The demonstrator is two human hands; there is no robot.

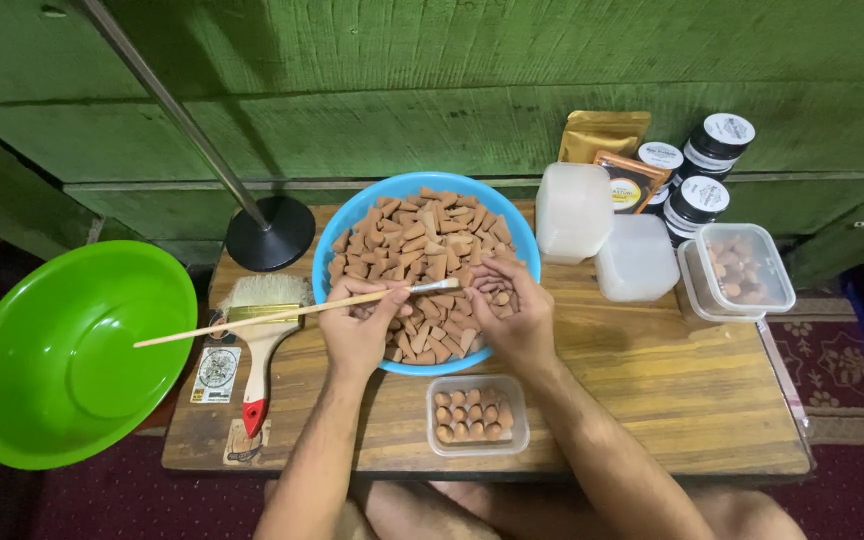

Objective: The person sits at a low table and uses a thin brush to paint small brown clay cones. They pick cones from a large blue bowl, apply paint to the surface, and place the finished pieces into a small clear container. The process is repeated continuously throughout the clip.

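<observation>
A blue bowl (352,215) full of brown incense cones (422,235) stands on a low wooden table (672,390). My left hand (357,330) rests over the bowl's near left side and grips a thin artist's brush (282,313) that points left over the table. My right hand (514,310) hovers cupped over the cones at the bowl's near right, fingers curled around a few cones. Just in front of the bowl sits a small clear plastic box (477,413) with cones standing in rows.
A large green basin (62,350) lies left of the table. A wide paintbrush (262,330) lies by a black stand base (270,232) with a metal pole. At the back right are two white tubs (574,210), a lidded clear box (747,268), black jars (717,140) and pouches (604,133).
</observation>
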